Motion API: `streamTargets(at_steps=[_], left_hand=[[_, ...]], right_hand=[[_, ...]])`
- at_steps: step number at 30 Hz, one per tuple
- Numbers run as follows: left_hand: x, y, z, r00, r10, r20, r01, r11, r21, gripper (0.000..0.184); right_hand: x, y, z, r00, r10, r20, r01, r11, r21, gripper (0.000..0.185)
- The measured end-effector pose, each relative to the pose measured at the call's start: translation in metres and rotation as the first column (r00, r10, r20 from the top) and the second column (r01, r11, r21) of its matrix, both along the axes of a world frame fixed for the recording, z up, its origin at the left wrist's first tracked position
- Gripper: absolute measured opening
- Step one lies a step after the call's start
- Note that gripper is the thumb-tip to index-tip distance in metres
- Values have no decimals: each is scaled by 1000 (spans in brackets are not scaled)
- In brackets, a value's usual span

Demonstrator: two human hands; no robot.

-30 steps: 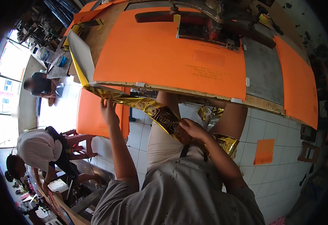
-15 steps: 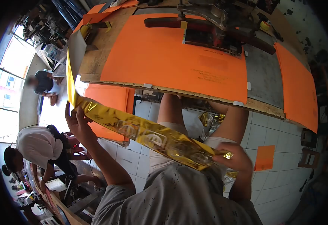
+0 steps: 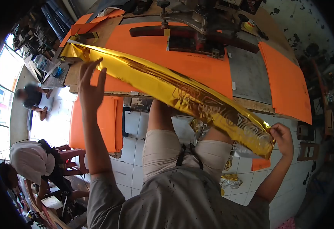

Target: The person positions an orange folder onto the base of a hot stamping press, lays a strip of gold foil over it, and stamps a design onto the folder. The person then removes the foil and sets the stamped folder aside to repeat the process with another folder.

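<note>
A long strip of gold foil (image 3: 148,84) stretches diagonally from the bench's upper left corner down to my right side. Cut-out lettering marks its lower right part. My right hand (image 3: 283,140) pinches the strip's right end between thumb and fingers. Near the other end, my left hand (image 3: 91,87) is raised with fingers apart, its fingertips at the foil's lower edge. Behind the strip, partly covered by it, a large orange sheet (image 3: 209,74) lies on the workbench under a dark metal press (image 3: 197,34).
More orange sheets (image 3: 285,84) lie on the bench's right side, and a stack of orange sheets (image 3: 98,122) sits lower left. Foil scraps (image 3: 231,181) are on the tiled floor. One person (image 3: 33,160) bends at the left; another person (image 3: 33,95) sits farther back.
The foil strip has been drawn out to the right and raised across the bench. My right hand moved right and up with its end; my left hand moved up, its fingers now spread.
</note>
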State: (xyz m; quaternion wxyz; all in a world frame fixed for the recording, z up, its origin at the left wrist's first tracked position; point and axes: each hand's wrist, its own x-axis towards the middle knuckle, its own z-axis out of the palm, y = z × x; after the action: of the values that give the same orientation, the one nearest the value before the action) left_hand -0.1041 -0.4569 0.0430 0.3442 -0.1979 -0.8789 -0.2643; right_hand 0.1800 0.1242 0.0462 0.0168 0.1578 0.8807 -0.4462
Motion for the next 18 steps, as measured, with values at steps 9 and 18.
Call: streamTargets(at_steps=[9,18], left_hand=[[-110,-39,-23,987,-100,124,140,916,-377,39],[-115,3,-18,958,-108,267,228,849,-476,49]], right_hand=[[-43,43,-6,996,-72,-44,79,980,183,22],[-110,126,1,995,-64,-72,81,958,276,20]])
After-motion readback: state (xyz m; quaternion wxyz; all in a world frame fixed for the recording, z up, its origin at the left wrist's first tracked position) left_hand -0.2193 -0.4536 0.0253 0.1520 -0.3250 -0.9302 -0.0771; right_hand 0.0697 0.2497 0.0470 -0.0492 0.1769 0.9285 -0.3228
